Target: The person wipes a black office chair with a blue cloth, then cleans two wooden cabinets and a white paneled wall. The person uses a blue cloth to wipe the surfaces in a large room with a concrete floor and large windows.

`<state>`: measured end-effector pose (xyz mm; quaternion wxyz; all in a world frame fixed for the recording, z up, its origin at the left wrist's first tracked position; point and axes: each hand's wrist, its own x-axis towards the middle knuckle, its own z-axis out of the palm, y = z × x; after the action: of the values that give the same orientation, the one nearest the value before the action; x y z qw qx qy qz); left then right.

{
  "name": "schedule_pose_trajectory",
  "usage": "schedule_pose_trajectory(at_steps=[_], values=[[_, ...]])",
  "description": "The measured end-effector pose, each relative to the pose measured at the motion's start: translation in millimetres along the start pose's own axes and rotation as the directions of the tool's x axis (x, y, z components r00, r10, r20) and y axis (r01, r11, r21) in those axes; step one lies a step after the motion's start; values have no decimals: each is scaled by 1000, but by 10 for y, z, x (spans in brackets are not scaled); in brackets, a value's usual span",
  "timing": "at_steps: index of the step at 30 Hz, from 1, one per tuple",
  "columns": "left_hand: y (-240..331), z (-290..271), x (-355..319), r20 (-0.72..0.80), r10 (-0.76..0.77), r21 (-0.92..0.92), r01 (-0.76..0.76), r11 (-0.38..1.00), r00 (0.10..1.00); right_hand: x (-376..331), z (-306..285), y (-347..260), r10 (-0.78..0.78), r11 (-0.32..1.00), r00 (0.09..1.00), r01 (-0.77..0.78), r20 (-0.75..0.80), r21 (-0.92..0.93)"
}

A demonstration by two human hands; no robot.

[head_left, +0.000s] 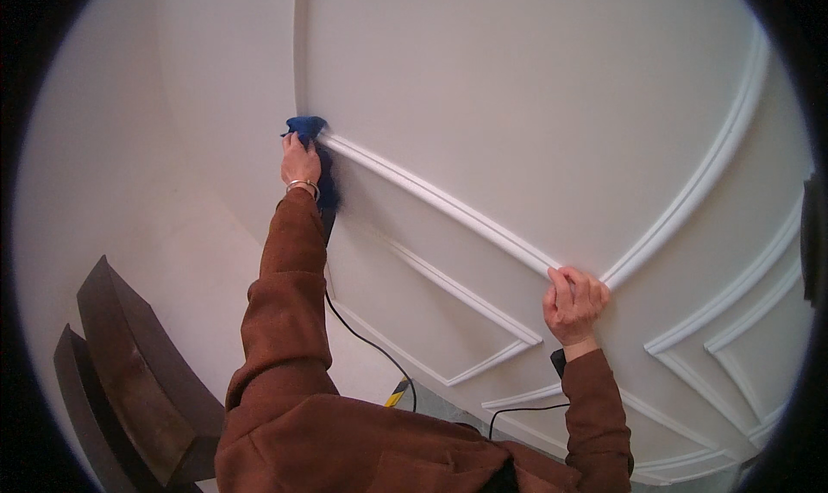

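My left hand (299, 162) grips a blue cloth (307, 125), pressing it against the panelled wall where a white moulding strip (440, 201) meets the left-hand edge. Part of the cloth hangs down past my wrist along the wall. At the strip's right end, by the corner with the curved upright moulding (690, 210), my right hand (576, 307) holds onto the moulding. Its fingers are curled over the top, hiding the corner joint. Both forearms are in brown sleeves, with a bracelet on the left wrist and something black beside the right.
Several more white mouldings (466, 291) form frames lower on the wall. A black cable (366, 339) hangs below my left arm. Brown angular panels (138, 364) stand at lower left. Yellow-and-black tape (397, 394) shows near the floor. A dark object (812, 238) sits at the right rim.
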<state>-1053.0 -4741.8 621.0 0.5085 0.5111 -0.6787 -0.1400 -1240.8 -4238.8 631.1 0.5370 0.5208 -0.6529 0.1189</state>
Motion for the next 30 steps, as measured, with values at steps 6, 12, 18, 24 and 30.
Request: schedule_pose_trajectory(at_steps=[6, 12, 18, 24, 30], values=[[312, 89, -731, -91, 172, 9, -172, 985, 981, 10, 10, -39, 13, 1000, 1000, -14, 4, 28], [602, -185, -1545, -1, 400, -199, -392, 898, 917, 206, -150, -20, 11, 998, 987, -21, 158, 60], [592, -102, -875, -9, 294, -167, -291, 942, 956, 265, -132, 109, 39, 986, 999, -36, 12, -163], [279, -33, 73, -33, -96, 82, 98, 992, 995, 40, -25, 210, 63, 972, 993, -85, -104, -221], [654, 51, -432, -214, 179, 98, -162, 982, 960, -16, 10, 218, 123, 980, 989, -134, -84, -149]])
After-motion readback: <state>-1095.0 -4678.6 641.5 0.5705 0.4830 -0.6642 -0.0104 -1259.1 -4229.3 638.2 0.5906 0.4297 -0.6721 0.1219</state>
